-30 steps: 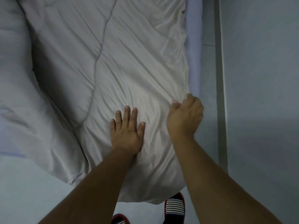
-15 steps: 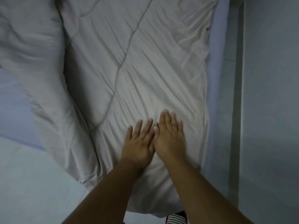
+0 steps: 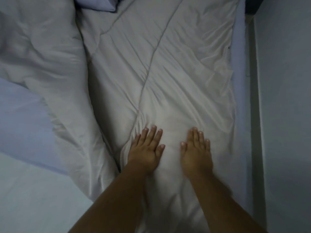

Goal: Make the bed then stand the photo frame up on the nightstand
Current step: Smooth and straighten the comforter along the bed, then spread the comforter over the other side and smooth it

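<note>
Below, two bare hands pressed flat on a white quilted comforter, palms down, fingers straight and together. Left hand just right of a diagonal stitched seam, fingers angled slightly rightward; right hand beside it, apart, a strip of smooth fabric between the thumbs. Both released, gripping nothing, only resting on the cloth. Both forearms reaching in from the bottom edge, bare.

Comforter spread lengthwise along the right part of the bed, creased in fine wrinkles fanning away from the hands, its right edge lying just inside the border of a pale blue bedsheet. To the left, a bunched, folded-over mass of the same comforter, heaped higher than the flat part, a deep shadowed fold between the two. Further left, more pale blue sheet exposed. Floor pale, at bottom left. At the top edge, a corner of a blue pillow tucked against the comforter. Along the right side, a narrow pale bed frame rail, then a grey wall. Photo frame and nightstand not in sight.
</note>
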